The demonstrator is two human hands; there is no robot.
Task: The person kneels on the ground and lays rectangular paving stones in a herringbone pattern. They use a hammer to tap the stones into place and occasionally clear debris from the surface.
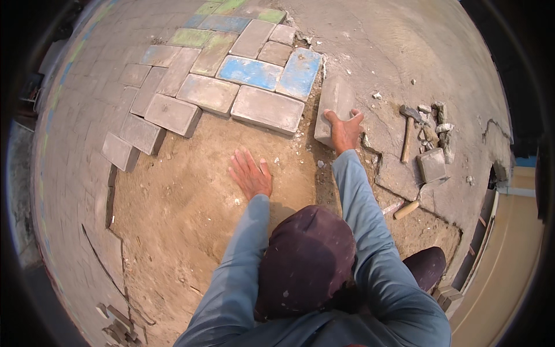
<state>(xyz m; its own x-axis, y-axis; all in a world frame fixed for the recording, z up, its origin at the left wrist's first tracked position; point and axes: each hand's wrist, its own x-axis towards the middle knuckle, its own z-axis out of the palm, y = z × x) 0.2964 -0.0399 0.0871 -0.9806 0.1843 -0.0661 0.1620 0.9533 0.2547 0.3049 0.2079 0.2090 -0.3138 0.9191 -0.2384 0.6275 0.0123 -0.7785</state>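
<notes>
My left hand (252, 175) lies flat on the sand bed (191, 191) with its fingers spread. In my right hand (346, 132) is the near end of a long grey paving block (336, 95), thumb on one side and fingers on the other. That block rests along the broken right edge of the bed, apart from the laid blocks. Just ahead of my left hand, a pale grey paving block (267, 109) ends the laid rows. Beyond it sit a blue-painted block (250, 72) and a second blue one (299, 73).
On the concrete (404, 69) at right lie a hammer (407, 139), rubble (430, 136), a cut block piece (432, 165) and a wooden-handled tool (407, 210). A thin dark rod (107, 269) and stacked pieces (118, 327) lie at lower left. My knee (306, 260) rises close in front.
</notes>
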